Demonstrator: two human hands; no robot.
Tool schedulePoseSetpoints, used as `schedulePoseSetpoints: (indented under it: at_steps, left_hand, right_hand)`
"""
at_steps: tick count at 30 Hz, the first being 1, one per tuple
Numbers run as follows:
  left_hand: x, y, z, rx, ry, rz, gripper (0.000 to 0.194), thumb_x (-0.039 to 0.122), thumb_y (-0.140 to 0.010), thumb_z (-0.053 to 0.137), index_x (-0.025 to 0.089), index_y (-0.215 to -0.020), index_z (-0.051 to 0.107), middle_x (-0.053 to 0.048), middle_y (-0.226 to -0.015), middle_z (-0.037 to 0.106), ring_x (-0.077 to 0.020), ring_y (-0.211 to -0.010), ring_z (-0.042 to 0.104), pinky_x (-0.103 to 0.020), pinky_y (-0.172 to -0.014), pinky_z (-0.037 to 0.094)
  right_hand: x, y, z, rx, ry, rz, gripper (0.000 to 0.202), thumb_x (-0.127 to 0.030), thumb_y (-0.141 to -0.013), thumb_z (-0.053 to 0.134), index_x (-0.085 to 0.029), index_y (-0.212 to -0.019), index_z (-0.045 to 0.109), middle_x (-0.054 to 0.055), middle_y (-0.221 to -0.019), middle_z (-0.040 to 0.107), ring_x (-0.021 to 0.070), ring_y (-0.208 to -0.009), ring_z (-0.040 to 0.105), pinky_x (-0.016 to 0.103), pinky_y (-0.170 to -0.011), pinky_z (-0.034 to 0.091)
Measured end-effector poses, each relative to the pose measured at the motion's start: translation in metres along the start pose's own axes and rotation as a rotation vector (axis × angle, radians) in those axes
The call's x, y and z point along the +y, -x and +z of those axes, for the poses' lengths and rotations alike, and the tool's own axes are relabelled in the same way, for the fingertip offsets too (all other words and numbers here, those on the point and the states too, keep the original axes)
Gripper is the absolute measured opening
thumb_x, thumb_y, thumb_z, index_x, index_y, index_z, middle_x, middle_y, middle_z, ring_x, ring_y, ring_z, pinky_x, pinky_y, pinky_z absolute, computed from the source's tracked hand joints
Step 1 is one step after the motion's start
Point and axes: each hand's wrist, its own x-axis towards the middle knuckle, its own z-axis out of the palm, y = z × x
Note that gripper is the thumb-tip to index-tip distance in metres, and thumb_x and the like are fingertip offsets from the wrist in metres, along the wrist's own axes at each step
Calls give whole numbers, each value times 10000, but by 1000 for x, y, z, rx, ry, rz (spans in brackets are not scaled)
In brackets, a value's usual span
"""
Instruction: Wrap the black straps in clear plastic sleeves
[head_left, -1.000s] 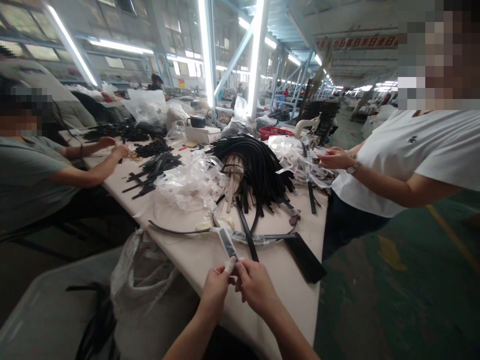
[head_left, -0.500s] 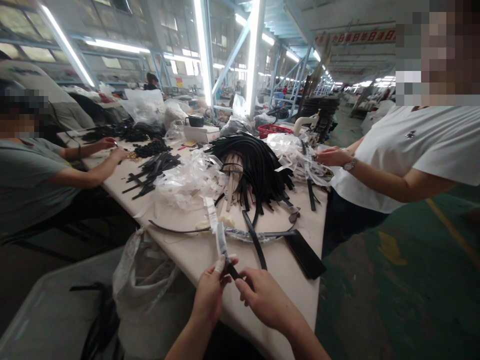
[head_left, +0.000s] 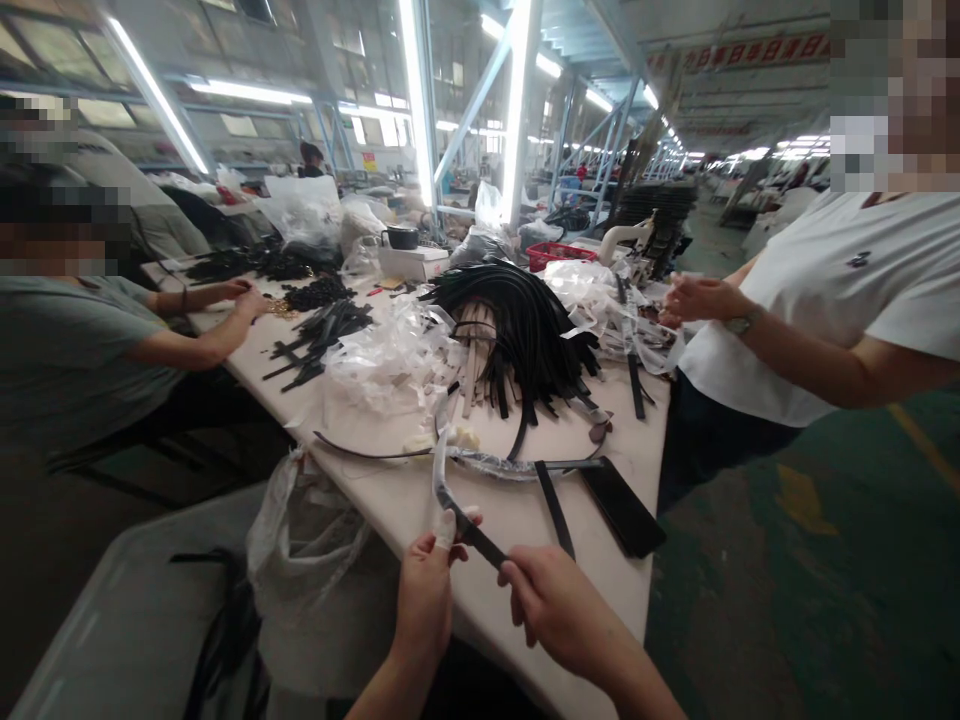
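A black strap (head_left: 482,543) stretches between my hands over the near edge of the table. My left hand (head_left: 427,588), with a white covering on the thumb, pinches it near the end of a clear plastic sleeve (head_left: 442,475) that wraps its far part. My right hand (head_left: 551,605) is closed on the strap's bare end, to the right. Just beyond lie a plastic-wrapped strap (head_left: 499,464), another black strap (head_left: 553,505) and a stack of flat black pieces (head_left: 624,508). A large bundle of black straps (head_left: 525,320) is heaped farther back.
Crumpled clear plastic (head_left: 386,350) lies left of the bundle on the pale table (head_left: 360,470). Short black strips (head_left: 322,335) are at the left. A white bag (head_left: 300,540) hangs by the near edge. Co-workers sit left (head_left: 67,340) and stand right (head_left: 832,290). A red basket (head_left: 561,255) stands behind.
My right hand has moved away to the right along the strap, and more bare black strap shows between my hands. The right co-worker's hands have lifted from the plastic. The view has shifted slightly.
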Motion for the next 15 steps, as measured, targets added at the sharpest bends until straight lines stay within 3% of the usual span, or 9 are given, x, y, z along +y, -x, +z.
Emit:
schedulePoseSetpoints:
  at_steps: [5,8,10,15]
  left_hand:
    - [-11,26,7,-77,-146,8,463,600,-762,713,154,-639,708,-92,-677,732,-226,-657,639,-311,-632,487]
    - [-4,28,2,-4,-162,95,445,582,-770,710,178,-590,659,-115,-771,764,-277,-791,678,-331,-704,505]
    - [-3,27,0,43,-159,119,420,559,-781,706,182,-601,659,-123,-805,770,-289,-846,682,-333,-726,505]
    - [-27,37,8,-94,-122,-37,424,549,-801,689,167,-617,673,-80,-624,700,-246,-678,661,-312,-635,493]
  right_hand:
    - [6,-3,4,4,-129,57,404,-400,-1025,348,-172,-810,603,11,-633,655,114,-433,597,181,-405,413]
    - [7,5,1,-28,-115,5,309,-350,-991,451,-174,-809,628,18,-683,694,128,-561,670,176,-508,471]
    - [10,10,2,-57,-115,23,304,-328,-990,438,-173,-809,627,18,-654,690,131,-545,667,175,-494,464]
    - [18,2,10,16,-182,63,391,-405,-1009,372,-166,-797,596,27,-653,666,119,-437,605,175,-385,412]
